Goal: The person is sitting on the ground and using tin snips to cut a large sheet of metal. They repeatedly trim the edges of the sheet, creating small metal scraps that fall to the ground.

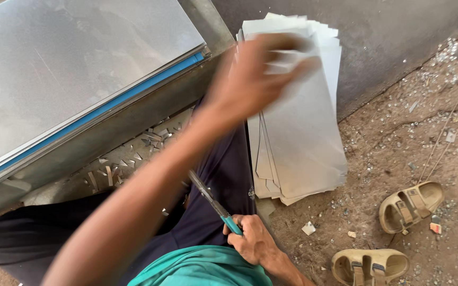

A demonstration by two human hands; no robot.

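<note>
1. The left hand [258, 71] reaches forward to the top of a stack of cut metal sheets [298, 137] leaning against the wall [388, 37]. It is blurred, so I cannot tell whether its fingers have closed on a sheet or only touch it.
2. The right hand [253, 241] is closed around the teal handles of the tin snips [213, 201], held low by the lap, blades pointing away from the stack.
3. To take one sheet cleanly, it seems wise to pinch only the front sheet's top edge, since the edges fan out unevenly.
4. Cut edges are likely sharp; grip the flat face, not the rim.
5. Keep the snips closed and clear of the leg [229, 169] meanwhile.
6. Metal offcuts [133, 159] litter the floor [398, 143] beside the large sheet [70, 63]; sandals [409, 204] lie to the right.
</note>
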